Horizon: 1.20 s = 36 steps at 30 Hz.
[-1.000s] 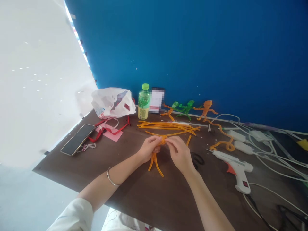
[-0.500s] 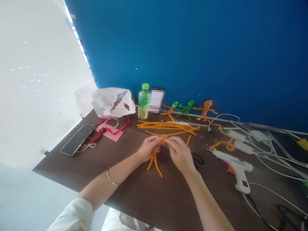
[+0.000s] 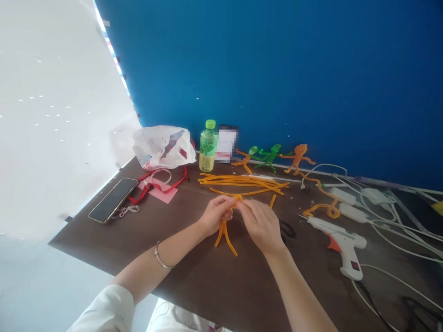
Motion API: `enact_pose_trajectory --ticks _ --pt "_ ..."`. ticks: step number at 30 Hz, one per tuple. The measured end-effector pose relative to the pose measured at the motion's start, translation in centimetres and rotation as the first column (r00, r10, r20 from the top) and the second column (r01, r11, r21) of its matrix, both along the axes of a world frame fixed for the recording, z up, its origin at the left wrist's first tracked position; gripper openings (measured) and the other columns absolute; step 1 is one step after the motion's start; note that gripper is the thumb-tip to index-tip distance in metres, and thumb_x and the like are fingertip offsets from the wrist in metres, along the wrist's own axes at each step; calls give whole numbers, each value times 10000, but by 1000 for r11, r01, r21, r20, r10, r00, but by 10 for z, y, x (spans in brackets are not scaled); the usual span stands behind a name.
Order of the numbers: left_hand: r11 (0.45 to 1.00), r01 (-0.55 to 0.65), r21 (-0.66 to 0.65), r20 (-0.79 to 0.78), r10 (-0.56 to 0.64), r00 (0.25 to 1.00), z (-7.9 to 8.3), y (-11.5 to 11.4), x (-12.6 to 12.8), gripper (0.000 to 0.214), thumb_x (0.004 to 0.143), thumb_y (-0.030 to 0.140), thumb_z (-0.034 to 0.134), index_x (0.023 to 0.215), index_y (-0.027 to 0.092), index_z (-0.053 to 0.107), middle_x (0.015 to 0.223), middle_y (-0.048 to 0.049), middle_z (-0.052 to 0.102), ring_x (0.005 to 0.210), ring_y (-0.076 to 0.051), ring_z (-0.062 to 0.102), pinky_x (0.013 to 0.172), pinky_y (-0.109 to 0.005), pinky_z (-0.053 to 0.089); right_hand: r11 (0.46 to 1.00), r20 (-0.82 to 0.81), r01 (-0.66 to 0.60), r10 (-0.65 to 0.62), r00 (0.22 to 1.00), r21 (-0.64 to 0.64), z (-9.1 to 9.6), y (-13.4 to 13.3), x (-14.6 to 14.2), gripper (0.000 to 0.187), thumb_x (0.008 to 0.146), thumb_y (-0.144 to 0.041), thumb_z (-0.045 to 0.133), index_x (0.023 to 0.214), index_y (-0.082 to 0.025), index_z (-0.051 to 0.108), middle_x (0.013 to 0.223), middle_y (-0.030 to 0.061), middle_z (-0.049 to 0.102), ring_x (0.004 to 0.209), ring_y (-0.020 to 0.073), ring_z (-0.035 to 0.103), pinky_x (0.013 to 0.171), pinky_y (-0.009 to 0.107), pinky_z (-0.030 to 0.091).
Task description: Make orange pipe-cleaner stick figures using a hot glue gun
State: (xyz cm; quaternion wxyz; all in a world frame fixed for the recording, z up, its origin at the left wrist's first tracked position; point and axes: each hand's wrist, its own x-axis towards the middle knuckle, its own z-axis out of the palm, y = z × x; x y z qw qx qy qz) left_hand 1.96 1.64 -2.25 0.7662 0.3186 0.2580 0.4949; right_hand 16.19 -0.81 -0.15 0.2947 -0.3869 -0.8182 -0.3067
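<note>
Tabletop [image 3: 207,281]; left hand [image 3: 216,214] and right hand [image 3: 260,226] pinching orange pipe cleaner [image 3: 224,235] (both curled)

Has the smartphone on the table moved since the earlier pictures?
No: the smartphone keeps the same place beside the pink paper.

Worn: white cloth sleeve [image 3: 107,309] on left arm, at near edge of view; thin silver-coloured bangle [image 3: 159,256] around left wrist [image 3: 180,244]. Right forearm [image 3: 300,293] bare, sleeve out of view.

Left hand [image 3: 216,214] and right hand [image 3: 260,226] on an orange pipe-cleaner figure [image 3: 224,233], over a dark wooden table [image 3: 207,281].
</note>
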Motion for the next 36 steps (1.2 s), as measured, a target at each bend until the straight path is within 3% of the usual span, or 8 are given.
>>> enact_pose_trajectory --ticks 10,18,25,29,33,35,36 --pt "999 -7 -39 38 8 999 7 -11 3 314 652 385 709 669 134 521 505 60 382 419 -12 296 422 -173 160 994 -41 20 -16 999 110 0 -3 -3 183 791 -89 575 957 -165 582 851 67 664 839 188 574 732 322 378" --pt "993 -116 25 9 116 993 13 -14 3 310 650 404 699 719 137 558 613 32 501 440 -15 354 435 -186 218 996 -166 67 -75 983 -54 -5 -4 -16 185 844 -114 474 980 -179 580 828 91 638 831 214 571 732 347 364" --pt "937 -269 223 -198 314 929 14 -11 0 302 689 426 652 804 152 597 626 17 542 495 -52 420 489 -206 325 981 -351 72 -133 927 -180 8 -3 -35 148 855 -124 430 848 -168 572 804 90 634 769 206 556 697 322 371" --pt "893 -329 306 -271 413 869 15 -10 -1 287 715 418 627 839 162 598 594 22 538 491 -64 425 491 -209 332 942 -396 71 -205 895 -328 13 -2 -40 184 873 -156 391 802 -169 559 793 83 625 745 208 553 676 321 380" --pt "864 -349 362 -300 463 834 13 -8 -1 282 716 409 626 857 166 601 668 -3 581 529 -77 455 527 -213 359 887 -492 -26 -232 839 -461 19 2 -40 196 855 -188 391 749 -179 555 725 69 613 666 198 554 621 308 404" --pt "850 -352 393 -308 482 820 10 -7 -2 272 717 402 626 858 171 606 720 -17 597 565 -88 476 557 -216 374 827 -544 -96 -272 794 -554 25 6 -38 189 823 -206 420 697 -182 559 688 61 617 623 190 553 580 299 401" --pt "840 -353 411 -309 493 813 9 -7 -2 261 722 396 623 860 174 608 741 -21 599 582 -93 482 570 -217 377 773 -555 -137 -309 773 -620 29 8 -37 187 803 -218 440 670 -180 565 668 56 619 610 189 553 567 298 398"
